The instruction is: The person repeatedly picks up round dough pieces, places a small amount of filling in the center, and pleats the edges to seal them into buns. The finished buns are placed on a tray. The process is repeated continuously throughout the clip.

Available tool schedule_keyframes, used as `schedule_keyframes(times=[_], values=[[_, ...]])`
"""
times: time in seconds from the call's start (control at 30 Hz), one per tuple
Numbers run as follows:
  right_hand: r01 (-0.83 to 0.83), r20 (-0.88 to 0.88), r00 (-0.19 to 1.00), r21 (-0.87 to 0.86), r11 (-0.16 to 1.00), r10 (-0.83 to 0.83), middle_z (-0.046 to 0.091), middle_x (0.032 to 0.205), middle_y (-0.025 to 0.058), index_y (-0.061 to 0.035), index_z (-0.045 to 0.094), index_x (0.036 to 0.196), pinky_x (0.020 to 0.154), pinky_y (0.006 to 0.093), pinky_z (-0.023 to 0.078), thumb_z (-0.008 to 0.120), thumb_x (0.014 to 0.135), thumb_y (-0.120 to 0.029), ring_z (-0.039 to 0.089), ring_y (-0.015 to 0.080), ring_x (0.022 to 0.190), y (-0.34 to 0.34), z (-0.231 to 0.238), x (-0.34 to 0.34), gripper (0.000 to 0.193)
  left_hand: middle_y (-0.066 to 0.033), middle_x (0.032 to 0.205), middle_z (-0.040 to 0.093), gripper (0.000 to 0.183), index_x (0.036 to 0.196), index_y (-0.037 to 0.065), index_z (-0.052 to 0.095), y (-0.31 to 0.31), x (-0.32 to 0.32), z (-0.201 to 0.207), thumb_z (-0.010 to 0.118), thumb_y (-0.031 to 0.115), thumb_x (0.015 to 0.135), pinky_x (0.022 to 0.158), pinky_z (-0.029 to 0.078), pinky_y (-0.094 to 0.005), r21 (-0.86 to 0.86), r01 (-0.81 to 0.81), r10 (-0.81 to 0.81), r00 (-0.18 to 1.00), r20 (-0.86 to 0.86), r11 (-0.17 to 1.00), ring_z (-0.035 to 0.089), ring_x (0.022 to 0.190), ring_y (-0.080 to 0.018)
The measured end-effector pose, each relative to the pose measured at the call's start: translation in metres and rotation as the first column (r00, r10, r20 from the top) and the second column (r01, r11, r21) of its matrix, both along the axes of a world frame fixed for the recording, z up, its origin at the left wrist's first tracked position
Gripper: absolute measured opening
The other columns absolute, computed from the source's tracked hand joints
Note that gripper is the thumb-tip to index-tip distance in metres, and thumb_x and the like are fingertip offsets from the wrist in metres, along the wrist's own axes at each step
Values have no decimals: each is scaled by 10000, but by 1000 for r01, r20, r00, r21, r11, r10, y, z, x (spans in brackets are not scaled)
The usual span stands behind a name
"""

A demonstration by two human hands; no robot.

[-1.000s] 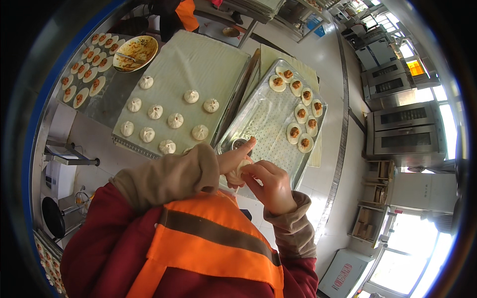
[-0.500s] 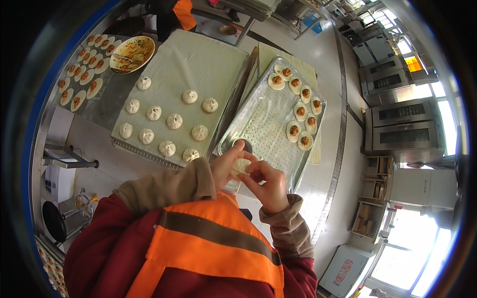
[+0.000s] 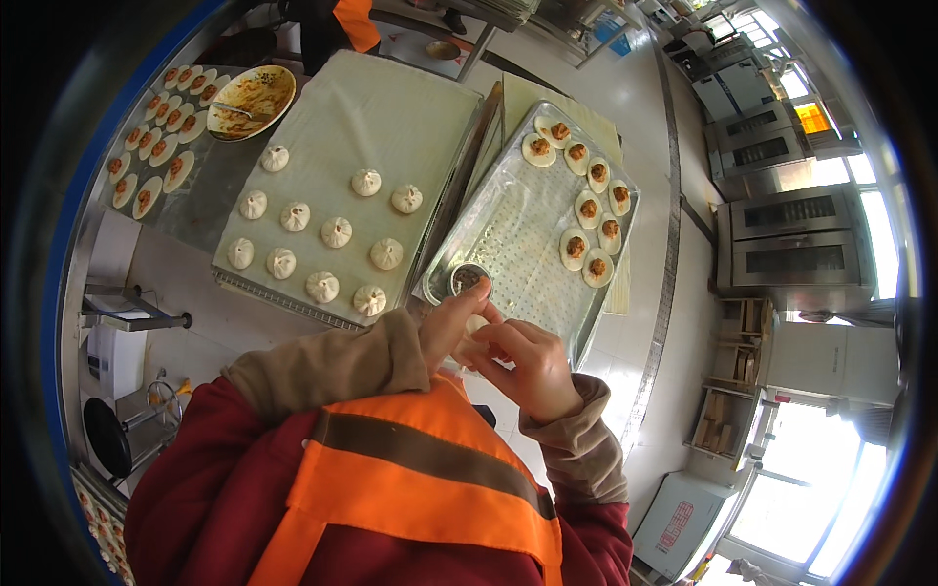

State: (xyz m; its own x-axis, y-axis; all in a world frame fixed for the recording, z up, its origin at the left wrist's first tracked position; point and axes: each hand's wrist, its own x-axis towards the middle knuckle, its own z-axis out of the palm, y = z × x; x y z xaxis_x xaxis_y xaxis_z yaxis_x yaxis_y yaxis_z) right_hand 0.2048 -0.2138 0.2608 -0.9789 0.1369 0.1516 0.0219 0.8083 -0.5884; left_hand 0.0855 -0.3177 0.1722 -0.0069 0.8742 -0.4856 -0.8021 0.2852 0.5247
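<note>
Close to my body, over the near end of the metal tray (image 3: 518, 215), my left hand (image 3: 451, 327) cups a pale dough bun (image 3: 474, 330). The fingers of my right hand (image 3: 528, 363) pinch its edge from the other side. Most of the bun is hidden behind the fingers. Just beyond my left thumb, a small round metal cup (image 3: 469, 276) with dark contents stands in the tray's near corner. Along the tray's far and right sides lie several flat dough rounds (image 3: 587, 209) topped with reddish-brown filling.
To the left, several pleated buns (image 3: 336, 232) sit on a cloth-lined tray (image 3: 391, 107). Farther left are more filled dough rounds (image 3: 146, 202) and a filling-smeared bowl (image 3: 256, 98) with a utensil. Another person (image 3: 337, 24) in orange stands at the back. Steel ovens (image 3: 796, 234) line the right.
My right hand has shifted slightly down and right, turning over the bun, which is now more covered. The whole view has moved a little.
</note>
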Motion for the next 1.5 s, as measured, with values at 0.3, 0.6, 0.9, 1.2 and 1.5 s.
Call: schedule_keyframes(times=[0.3,0.6,0.9,1.2,1.5], values=[[144,37,989,-152,978,-140,615,663,40,-24,662,887,534,261,482,761,795,-63,606,112,575,2,3,7,141,-57,890,635,613,1035,65,592,3,9,14,351,626,987,716,532,-286,12,-132,131,990,58,991,632,799,-144],[312,217,946,-405,859,-242,655,701,57,-13,656,889,563,249,509,765,806,-56,639,112,615,1,1,12,143,-67,859,633,648,1018,48,600,4,17,7,327,634,989,609,524,-265,80,-155,152,987,46,985,625,709,-133],[362,248,929,-460,811,-275,681,780,62,14,652,920,616,241,530,774,802,-26,642,89,655,-1,1,15,174,-68,806,616,624,976,50,601,4,22,11,312,602,1004,559,500,-267,180,-230,233,972,5,956,604,695,-133],[236,141,970,-326,915,-200,683,766,67,7,664,924,615,254,529,762,807,-36,646,108,676,-3,5,23,158,-83,877,633,586,979,28,587,6,20,-5,330,553,1020,734,523,-306,218,-101,120,990,-76,971,627,773,-171],[110,56,993,-87,990,-105,693,765,74,9,682,867,622,246,538,741,826,-26,649,121,634,-4,14,24,80,-61,857,631,579,933,19,634,1,17,8,328,498,1046,767,478,-284,159,-25,70,956,-284,987,575,805,-125]])
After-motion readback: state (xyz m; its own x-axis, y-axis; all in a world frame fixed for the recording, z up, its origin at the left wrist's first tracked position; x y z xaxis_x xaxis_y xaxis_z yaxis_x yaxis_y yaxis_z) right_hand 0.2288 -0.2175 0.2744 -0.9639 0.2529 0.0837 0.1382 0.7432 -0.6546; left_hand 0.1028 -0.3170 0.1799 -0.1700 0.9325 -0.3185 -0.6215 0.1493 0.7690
